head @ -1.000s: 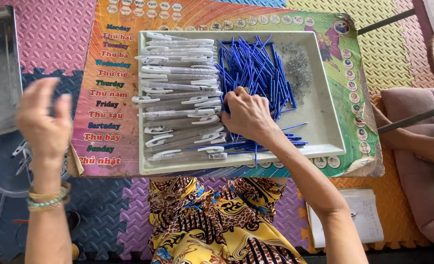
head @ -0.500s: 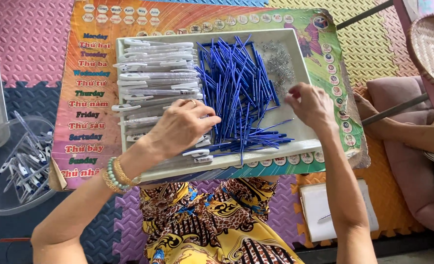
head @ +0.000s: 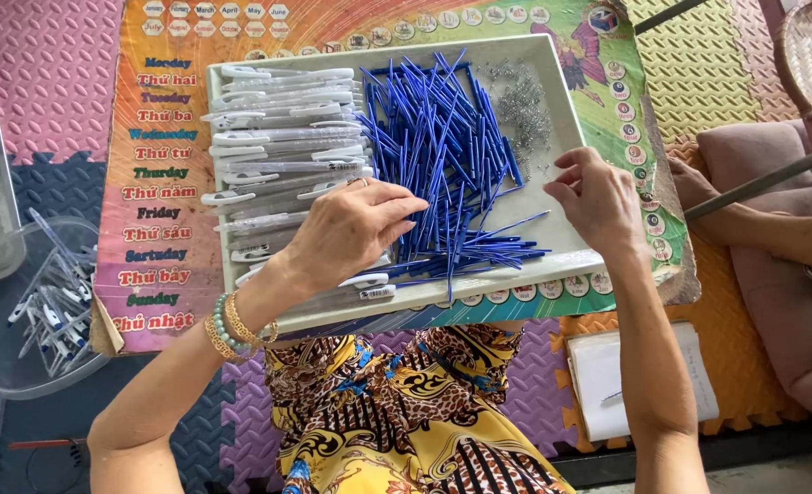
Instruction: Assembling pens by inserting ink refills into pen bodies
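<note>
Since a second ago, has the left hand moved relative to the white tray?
Yes. The left hand was off the white tray, raised beyond its left edge; now it lies inside, over the white pen barrels beside the blue refills.

Left hand point(head: 351, 229) on blue refills point(head: 442, 155) in white tray point(head: 566, 261), right hand point(head: 598, 197) hovering nearby

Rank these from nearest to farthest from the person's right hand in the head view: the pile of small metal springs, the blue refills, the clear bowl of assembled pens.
1. Pile of small metal springs: just above the right hand, in the tray's right corner.
2. Blue refills: to its left, mid-tray; close to the springs' rank.
3. Clear bowl of assembled pens: far left, off the tray.
</note>
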